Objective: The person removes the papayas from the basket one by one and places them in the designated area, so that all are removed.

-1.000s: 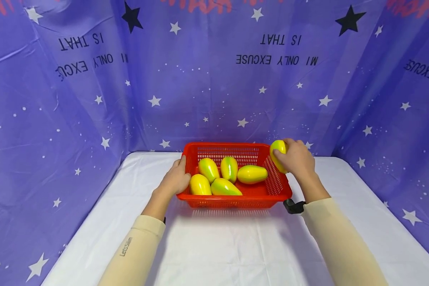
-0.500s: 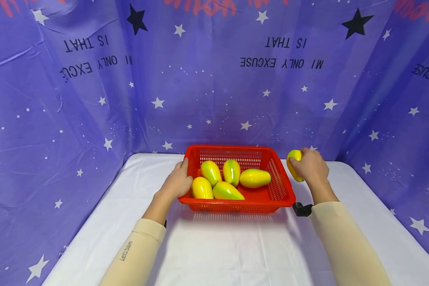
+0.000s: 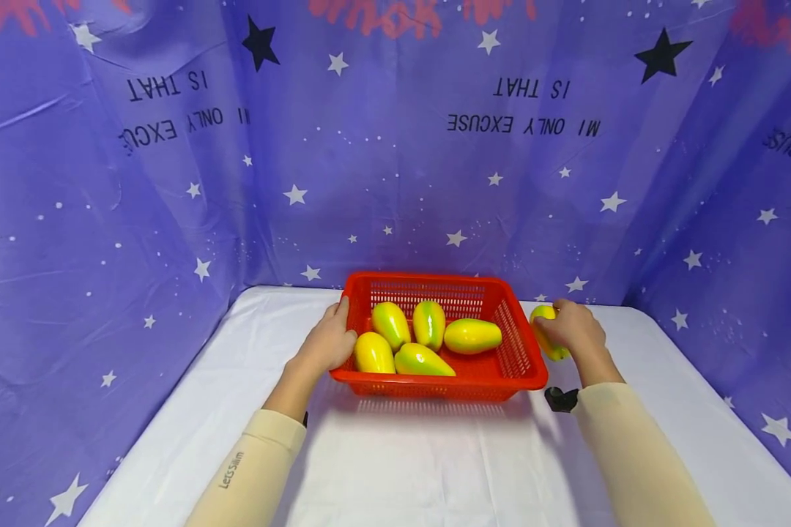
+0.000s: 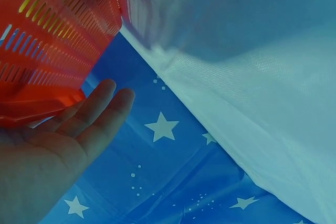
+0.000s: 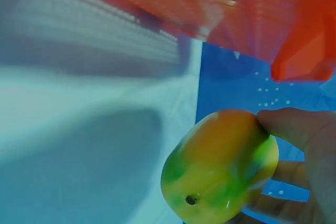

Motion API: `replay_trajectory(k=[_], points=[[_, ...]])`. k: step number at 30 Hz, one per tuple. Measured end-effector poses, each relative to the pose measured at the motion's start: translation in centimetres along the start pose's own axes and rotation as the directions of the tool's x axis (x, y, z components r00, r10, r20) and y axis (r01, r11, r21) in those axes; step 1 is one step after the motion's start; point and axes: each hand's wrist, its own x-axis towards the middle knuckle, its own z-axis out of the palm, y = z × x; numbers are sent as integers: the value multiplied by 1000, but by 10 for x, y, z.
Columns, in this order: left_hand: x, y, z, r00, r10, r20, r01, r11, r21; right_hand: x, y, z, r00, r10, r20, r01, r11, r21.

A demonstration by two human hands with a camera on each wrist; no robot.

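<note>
A red slotted plastic basket (image 3: 435, 380) stands on the white table in the head view, with several yellow-green mangoes (image 3: 472, 336) in it. My left hand (image 3: 328, 339) grips its left end by the rim; in the left wrist view the fingers (image 4: 105, 121) extend beneath the red rim (image 4: 39, 109), and the thumb is not visible there. Outside the basket's right end, my right hand (image 3: 578, 331) holds one mango (image 3: 546, 329) between thumb and fingers. The right wrist view shows this mango (image 5: 210, 166) close up, apart from the basket wall, with a shadow on the cloth.
A white cloth covers the table (image 3: 409, 468). Purple curtains with stars and lettering (image 3: 395, 183) enclose the back and both sides. A black strap piece (image 3: 560, 399) sits at the right wrist, near the basket's front right corner.
My right hand has carried the mango from above the basket's right rim outward to the right, then lower toward the table. The left hand keeps its hold on the basket.
</note>
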Motion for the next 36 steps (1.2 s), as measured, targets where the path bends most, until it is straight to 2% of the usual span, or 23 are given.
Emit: replay_trajectory(k=[3, 10, 24, 36], points=[[1, 0, 2, 1000, 6, -1, -6, 1000, 10, 0, 7, 6, 999, 19, 30, -19, 1000, 1], [1, 3, 2, 1000, 11, -6, -11, 1000, 1, 2, 16, 15, 999, 20, 46, -21, 1000, 12], [-2, 1, -1, 1000, 0, -19, 0, 1000, -2, 12, 15, 22, 998, -9, 58, 9, 1000, -4], [-4, 2, -1, 1000, -6, -15, 6, 1000, -7, 15, 18, 25, 997, 12, 74, -12, 1000, -5]])
